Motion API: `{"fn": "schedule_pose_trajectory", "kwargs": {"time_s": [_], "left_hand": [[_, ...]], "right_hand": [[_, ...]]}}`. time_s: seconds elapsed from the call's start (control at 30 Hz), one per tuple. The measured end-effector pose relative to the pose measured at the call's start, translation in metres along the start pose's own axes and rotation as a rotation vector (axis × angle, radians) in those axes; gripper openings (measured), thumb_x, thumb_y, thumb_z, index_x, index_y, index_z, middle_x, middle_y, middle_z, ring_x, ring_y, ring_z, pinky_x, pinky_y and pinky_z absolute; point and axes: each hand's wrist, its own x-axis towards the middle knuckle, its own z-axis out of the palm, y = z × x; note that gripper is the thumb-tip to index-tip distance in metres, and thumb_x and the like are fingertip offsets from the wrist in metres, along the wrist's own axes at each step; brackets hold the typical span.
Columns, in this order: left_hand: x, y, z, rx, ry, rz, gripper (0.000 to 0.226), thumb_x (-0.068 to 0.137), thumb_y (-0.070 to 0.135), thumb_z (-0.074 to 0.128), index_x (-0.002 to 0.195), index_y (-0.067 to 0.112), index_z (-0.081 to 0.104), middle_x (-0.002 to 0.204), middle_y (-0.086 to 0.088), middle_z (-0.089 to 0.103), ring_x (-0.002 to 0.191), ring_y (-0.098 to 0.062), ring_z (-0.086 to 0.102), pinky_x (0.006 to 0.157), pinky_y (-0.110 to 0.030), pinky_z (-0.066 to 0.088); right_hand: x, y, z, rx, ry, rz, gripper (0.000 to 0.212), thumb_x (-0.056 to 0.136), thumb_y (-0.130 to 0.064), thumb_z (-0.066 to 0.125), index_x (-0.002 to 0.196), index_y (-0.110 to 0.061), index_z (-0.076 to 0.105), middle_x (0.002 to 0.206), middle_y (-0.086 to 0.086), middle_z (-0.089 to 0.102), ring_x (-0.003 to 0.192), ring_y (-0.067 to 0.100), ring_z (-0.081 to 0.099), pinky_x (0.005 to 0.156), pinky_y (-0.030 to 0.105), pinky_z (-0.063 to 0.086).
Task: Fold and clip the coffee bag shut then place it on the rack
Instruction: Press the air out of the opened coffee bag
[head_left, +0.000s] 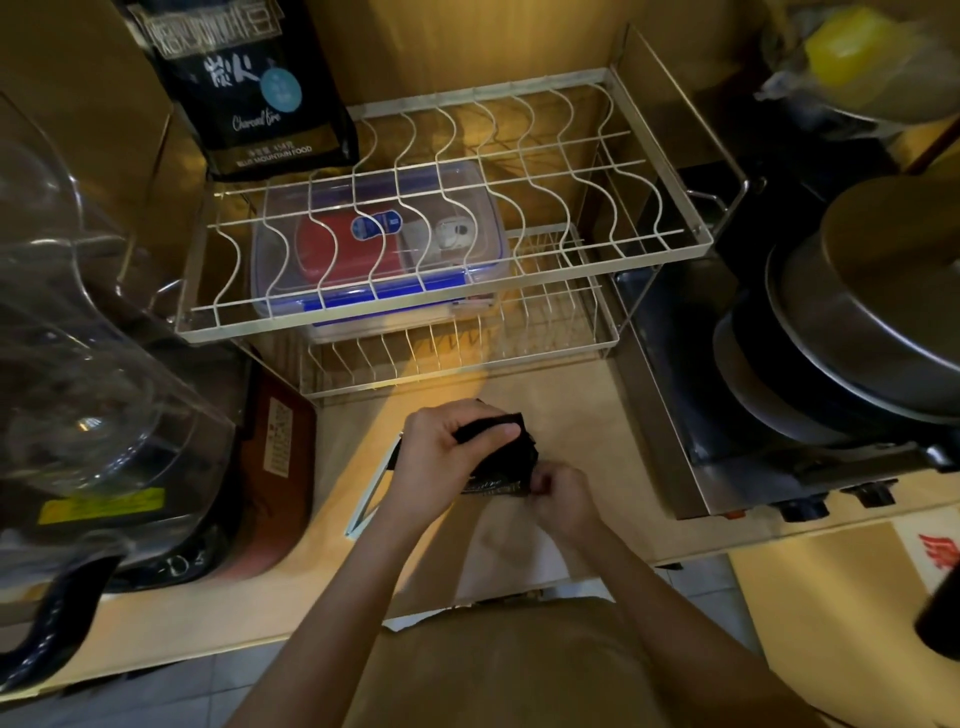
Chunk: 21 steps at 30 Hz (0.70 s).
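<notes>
Low in the centre of the frame, the left hand (441, 457) closes over the top of the small dark coffee bag (511, 462) while the right hand (558, 491) pinches its lower corner — both grip it above the counter (597, 415). The bag appears light, soft and crinkly, likely slippery foil; hold it along the folded top edge. No clip is discernible, and the wire rack (447, 312) stands in mid-frame, behind the hands.

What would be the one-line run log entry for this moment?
stage: folding | left hand: gripping top of coffee bag | right hand: pinching bag's lower edge | clip: not visible | rack: not yet holding this bag
</notes>
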Motion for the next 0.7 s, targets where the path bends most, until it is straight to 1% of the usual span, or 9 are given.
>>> {"fn": "schedule_pose_trajectory", "kwargs": {"time_s": [0.07,0.1,0.17,0.2,0.27,0.33,0.47,0.57,0.7], "left_hand": [[-0.003,-0.001,-0.001,-0.040,0.001,-0.028,0.020,0.078,0.006,0.066,0.076,0.026,0.071,0.067,0.021,0.070,0.068,0.002,0.063,0.062,-0.009,0.047],[-0.005,-0.001,-0.001,-0.070,0.008,-0.043,0.018,0.078,0.006,0.065,0.078,0.022,0.072,0.066,0.018,0.071,0.067,0.002,0.063,0.060,-0.009,0.047],[-0.007,-0.002,-0.002,-0.111,0.016,-0.062,0.013,0.078,0.005,0.064,0.082,0.015,0.072,0.066,0.013,0.071,0.066,0.000,0.064,0.059,-0.010,0.047],[-0.009,-0.002,-0.002,-0.118,0.015,-0.068,0.012,0.078,0.005,0.064,0.084,0.013,0.072,0.066,0.012,0.071,0.067,-0.001,0.065,0.059,-0.010,0.048],[-0.011,-0.003,-0.002,-0.125,0.013,-0.078,0.013,0.078,0.007,0.065,0.084,0.016,0.073,0.065,0.014,0.072,0.068,-0.003,0.066,0.060,-0.012,0.050],[-0.013,-0.004,0.000,-0.120,0.016,-0.084,0.011,0.078,0.013,0.067,0.082,0.021,0.073,0.066,0.017,0.072,0.070,-0.006,0.066,0.062,-0.015,0.051],[-0.018,-0.002,0.004,-0.114,0.020,-0.074,0.011,0.073,0.022,0.064,0.078,0.027,0.073,0.069,0.017,0.072,0.072,-0.009,0.066,0.066,-0.019,0.053],[-0.023,0.001,0.007,-0.084,0.027,-0.034,0.013,0.073,0.017,0.068,0.076,0.029,0.073,0.067,0.018,0.070,0.070,-0.006,0.065,0.065,-0.019,0.050],[-0.023,0.005,0.010,-0.067,0.035,-0.024,0.009,0.074,0.013,0.070,0.074,0.021,0.074,0.068,0.011,0.070,0.066,-0.006,0.064,0.061,-0.019,0.049]], "right_hand": [[0.006,0.002,-0.011,0.040,0.045,0.031,0.015,0.071,0.003,0.060,0.068,-0.011,0.064,0.074,0.006,0.066,0.074,0.016,0.056,0.064,0.018,0.038],[0.007,0.002,-0.015,0.058,0.115,0.032,0.013,0.072,0.001,0.062,0.080,-0.007,0.067,0.083,0.009,0.069,0.079,0.019,0.060,0.071,0.021,0.043],[0.013,0.000,-0.018,0.035,0.201,0.014,0.027,0.075,-0.001,0.062,0.100,-0.009,0.067,0.100,0.011,0.070,0.094,0.025,0.061,0.084,0.030,0.048],[0.017,-0.002,-0.017,-0.008,0.187,-0.020,0.032,0.075,0.000,0.061,0.104,-0.011,0.066,0.106,0.010,0.068,0.102,0.026,0.058,0.088,0.031,0.047],[0.022,-0.010,-0.012,-0.089,0.139,-0.086,0.038,0.070,0.005,0.059,0.102,-0.012,0.069,0.108,0.009,0.067,0.107,0.028,0.052,0.086,0.024,0.040],[0.027,-0.014,-0.008,-0.123,0.138,-0.078,0.035,0.066,0.009,0.057,0.093,-0.009,0.071,0.103,0.011,0.068,0.103,0.029,0.051,0.081,0.021,0.034],[0.028,-0.013,-0.006,-0.205,0.148,0.023,0.021,0.071,0.002,0.056,0.080,-0.014,0.067,0.104,0.008,0.066,0.103,0.026,0.049,0.086,0.028,0.037],[0.023,-0.015,-0.007,-0.232,0.159,0.030,0.016,0.076,-0.003,0.056,0.083,-0.012,0.066,0.106,0.009,0.066,0.106,0.029,0.049,0.092,0.036,0.040],[0.020,-0.023,-0.011,-0.296,0.152,-0.002,0.018,0.083,-0.008,0.052,0.091,-0.010,0.068,0.111,0.007,0.065,0.111,0.030,0.045,0.092,0.037,0.035]]}}
